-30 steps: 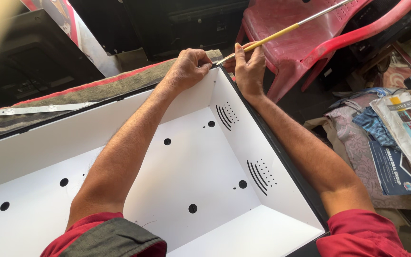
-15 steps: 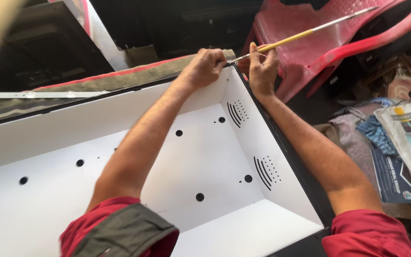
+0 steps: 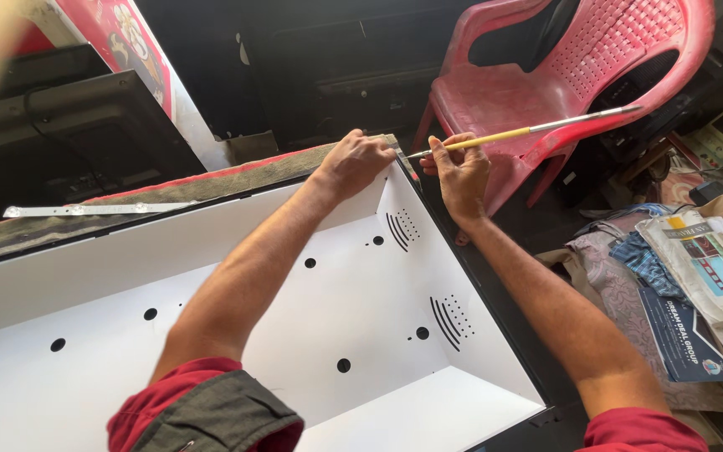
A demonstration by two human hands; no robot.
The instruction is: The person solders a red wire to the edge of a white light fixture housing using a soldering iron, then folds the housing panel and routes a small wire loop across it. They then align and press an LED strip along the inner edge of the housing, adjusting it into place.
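White tray-like panel (image 3: 211, 251) is filling the lower frame; we are pressing our left hand (image 3: 360, 161) on its upper-centre corner, grip closed over the rim. Our right hand (image 3: 459, 170) is pinching a yellow-handled brush (image 3: 512, 133), tip at that corner. Since a second ago both hands are staying put; only the view is shifting. Red plastic chair (image 3: 562, 75) is sitting upper right.

two hands at the far corner of a white panel

the left hand (image 3: 360, 161) presses on the corner of the white panel (image 3: 353, 293), which has round holes and curved slots. the right hand (image 3: 460, 172) pinches a thin yellow brush (image 3: 519, 133), its tip at that corner. a red plastic chair (image 3: 562, 75) stands behind; newspapers (image 3: 705, 268) lie at the right.
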